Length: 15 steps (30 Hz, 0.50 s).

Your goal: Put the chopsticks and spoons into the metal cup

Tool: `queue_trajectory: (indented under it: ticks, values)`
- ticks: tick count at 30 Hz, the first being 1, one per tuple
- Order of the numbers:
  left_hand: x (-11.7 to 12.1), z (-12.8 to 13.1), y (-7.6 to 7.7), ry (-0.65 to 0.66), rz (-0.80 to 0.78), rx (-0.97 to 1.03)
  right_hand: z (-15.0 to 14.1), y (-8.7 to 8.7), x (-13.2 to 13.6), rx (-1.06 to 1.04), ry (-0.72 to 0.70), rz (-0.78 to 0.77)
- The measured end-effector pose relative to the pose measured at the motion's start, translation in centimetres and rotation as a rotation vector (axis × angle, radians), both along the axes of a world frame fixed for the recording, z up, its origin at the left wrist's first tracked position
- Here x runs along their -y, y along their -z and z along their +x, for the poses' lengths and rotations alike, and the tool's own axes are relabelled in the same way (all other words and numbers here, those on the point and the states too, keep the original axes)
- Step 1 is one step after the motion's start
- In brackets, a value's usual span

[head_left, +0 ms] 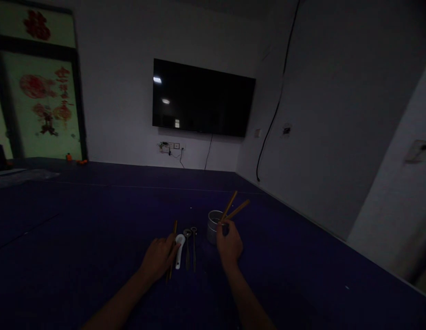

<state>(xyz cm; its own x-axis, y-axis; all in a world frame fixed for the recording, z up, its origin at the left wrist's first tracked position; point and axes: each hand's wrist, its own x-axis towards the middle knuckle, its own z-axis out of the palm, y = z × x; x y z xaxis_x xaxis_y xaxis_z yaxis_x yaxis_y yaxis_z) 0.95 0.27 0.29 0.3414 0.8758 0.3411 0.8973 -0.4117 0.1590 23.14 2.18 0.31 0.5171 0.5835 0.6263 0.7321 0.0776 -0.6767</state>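
**Metal cup [212, 233] at the right end of a row of utensils, a hand at each side**

Far left of the cup and well behind it, a glass door [41, 103] carries red decorations, with small orange objects [69, 157] near its foot. A crumpled clear sheet [25, 177] lies on the dark purple surface [106, 215], also far to the cup's left.

Nearer the cup on that side, the left hand [158, 257] lies over slim yellowish-brown sticks [175, 226], its thumb reaching across to a white spoon [180, 240]; whether it grips or only rests there, I cannot tell. The spoon lies bowl away from the person, left of the cup. Two metal utensils [187, 247] with rounded heads lie side by side between spoon and cup, the closest thing to the cup on its left.

The cup stands upright, open at the top; its inside is too dark to tell what it holds. Just at its right, the right hand [229, 245] pinches two wooden sticks [230, 204], spread in a V above the rim; whether their lower ends enter the cup is hidden by the fingers.
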Motion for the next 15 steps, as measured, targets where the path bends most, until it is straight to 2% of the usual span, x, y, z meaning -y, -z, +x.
queue_trajectory:
  ticks: [8, 15]
  values:
    - [0.2, -0.1, -0.1, -0.007, 0.017, -0.006, 1.3, 0.8, -1.5, -0.206, -0.241, 0.122]
    - [0.1, -0.1, 0.0, 0.001, 0.018, 0.002, 1.3, 0.5, -1.5, -0.265, -0.320, 0.121]
